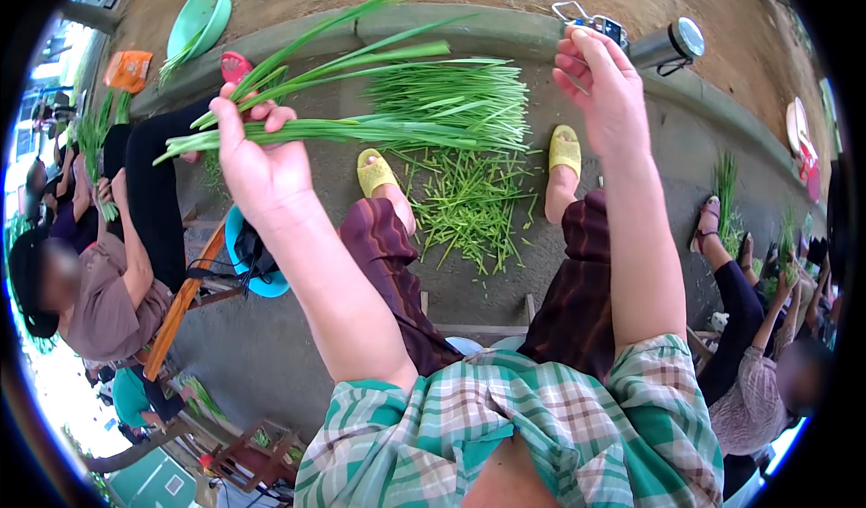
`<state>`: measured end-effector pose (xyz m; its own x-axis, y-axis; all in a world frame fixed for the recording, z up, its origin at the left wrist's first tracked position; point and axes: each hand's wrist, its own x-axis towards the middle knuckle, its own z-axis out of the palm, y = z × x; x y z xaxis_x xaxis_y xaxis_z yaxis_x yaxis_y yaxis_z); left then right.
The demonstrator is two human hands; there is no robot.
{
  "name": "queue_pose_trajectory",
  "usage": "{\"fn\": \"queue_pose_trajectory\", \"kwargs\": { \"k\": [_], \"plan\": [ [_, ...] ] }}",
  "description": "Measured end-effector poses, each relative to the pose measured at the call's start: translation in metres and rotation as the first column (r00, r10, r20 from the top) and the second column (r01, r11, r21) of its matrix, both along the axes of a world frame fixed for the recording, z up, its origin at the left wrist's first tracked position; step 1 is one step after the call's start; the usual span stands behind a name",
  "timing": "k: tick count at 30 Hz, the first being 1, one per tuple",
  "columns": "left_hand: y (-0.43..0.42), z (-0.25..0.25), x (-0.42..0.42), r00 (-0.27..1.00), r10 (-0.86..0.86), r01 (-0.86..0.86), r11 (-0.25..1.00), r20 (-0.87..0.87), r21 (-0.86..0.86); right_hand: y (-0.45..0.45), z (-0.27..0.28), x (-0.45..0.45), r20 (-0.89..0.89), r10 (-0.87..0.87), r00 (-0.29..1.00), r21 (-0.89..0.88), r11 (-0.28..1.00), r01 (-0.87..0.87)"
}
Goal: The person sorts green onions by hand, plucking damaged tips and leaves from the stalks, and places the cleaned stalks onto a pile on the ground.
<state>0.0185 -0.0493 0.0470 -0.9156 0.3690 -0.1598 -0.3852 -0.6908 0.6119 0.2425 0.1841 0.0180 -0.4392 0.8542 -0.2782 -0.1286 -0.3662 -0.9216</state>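
My left hand (262, 161) is closed around a bunch of garlic chives (361, 129), long flat green blades. Some of them fan up and to the right, while others lie level above the ground. My right hand (600, 84) is raised apart from the bunch, its thumb and forefinger pinched together; whatever may be between them is too small to make out. A neat heap of garlic chives (451, 97) lies on the pavement between my feet. Nearer to me is a loose scatter of short cut stalk pieces (469, 206).
Beyond my feet runs a low kerb (451, 32), with a steel flask (667, 46) by it. A green basin (198, 19) and an orange bag (127, 71) stand upper left. Seated people (113, 300) handle greens on both sides; a wooden bench (188, 300) is at left.
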Motion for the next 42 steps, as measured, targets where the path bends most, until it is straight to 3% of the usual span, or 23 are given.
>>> {"fn": "queue_pose_trajectory", "kwargs": {
  "k": [2, 3, 5, 7, 8, 11, 12, 14, 15, 17, 19, 21, 24, 27, 31, 33, 42],
  "plan": [
    [0.006, 0.002, 0.004, 0.998, 0.048, -0.051, 0.990, -0.030, -0.131, -0.006, 0.011, 0.000, 0.044, 0.074, 0.996, 0.040, 0.996, -0.076],
    [0.010, 0.000, 0.006, 0.996, 0.048, -0.061, 0.979, -0.071, -0.192, -0.008, 0.015, 0.000, 0.215, 0.255, 0.943, 0.077, 0.958, -0.277],
    [0.014, 0.002, 0.011, 0.995, 0.019, -0.047, 0.958, -0.100, -0.284, -0.017, 0.015, 0.001, 0.480, 0.510, 0.714, 0.093, 0.780, -0.619],
    [0.021, 0.002, 0.016, 0.993, 0.015, -0.058, 0.927, -0.119, -0.371, -0.032, 0.024, 0.003, 0.434, 0.733, 0.523, 0.113, 0.532, -0.839],
    [0.025, 0.004, 0.020, 0.989, -0.006, -0.061, 0.899, -0.151, -0.434, -0.039, 0.023, 0.003, 0.333, 0.794, 0.508, 0.117, 0.500, -0.858],
    [0.035, 0.006, 0.033, 0.971, -0.118, -0.028, 0.809, -0.209, -0.588, -0.052, 0.017, -0.002, 0.170, 0.722, 0.671, 0.334, 0.598, -0.728],
    [0.040, 0.005, 0.038, 0.964, -0.165, 0.003, 0.789, -0.208, -0.614, -0.054, 0.017, -0.005, 0.171, 0.719, 0.674, 0.333, 0.602, -0.726],
    [0.050, 0.000, 0.049, 0.956, -0.231, 0.071, 0.779, -0.180, -0.623, -0.055, 0.018, -0.011, 0.131, 0.497, 0.858, 0.351, 0.786, -0.509],
    [0.054, -0.004, 0.053, 0.945, -0.288, 0.134, 0.773, -0.154, -0.620, -0.055, 0.013, -0.014, 0.132, 0.488, 0.863, 0.353, 0.790, -0.501],
    [0.063, -0.008, 0.065, 0.924, -0.376, 0.272, 0.779, -0.074, -0.566, -0.054, -0.003, -0.018, 0.327, 0.262, 0.908, 0.668, 0.615, -0.419],
    [0.068, -0.013, 0.071, 0.894, -0.448, 0.396, 0.780, 0.010, -0.485, -0.061, -0.004, -0.019, 0.388, 0.307, 0.869, 0.604, 0.628, -0.491],
    [0.071, -0.014, 0.076, 0.873, -0.484, 0.468, 0.790, 0.065, -0.396, -0.065, 0.009, -0.015, 0.455, 0.486, 0.746, 0.354, 0.670, -0.652],
    [0.073, -0.017, 0.079, 0.877, -0.472, 0.467, 0.800, 0.085, -0.376, -0.072, 0.001, -0.017, 0.320, 0.574, 0.753, 0.251, 0.715, -0.652],
    [0.072, -0.020, 0.080, 0.864, -0.490, 0.502, 0.825, 0.114, -0.261, -0.074, 0.004, -0.018, 0.281, 0.550, 0.787, 0.212, 0.764, -0.609],
    [0.075, -0.020, 0.085, 0.877, -0.469, 0.477, 0.821, 0.105, -0.312, -0.071, 0.006, -0.020, 0.290, 0.493, 0.820, 0.226, 0.798, -0.559],
    [0.075, -0.021, 0.086, 0.843, -0.531, 0.529, 0.785, 0.091, -0.321, -0.071, 0.001, -0.020, 0.401, 0.444, 0.801, 0.311, 0.756, -0.575],
    [0.074, -0.020, 0.081, 0.857, -0.510, 0.510, 0.813, 0.078, -0.282, -0.074, -0.005, -0.023, 0.463, 0.428, 0.776, 0.425, 0.661, -0.618]
  ]
}}
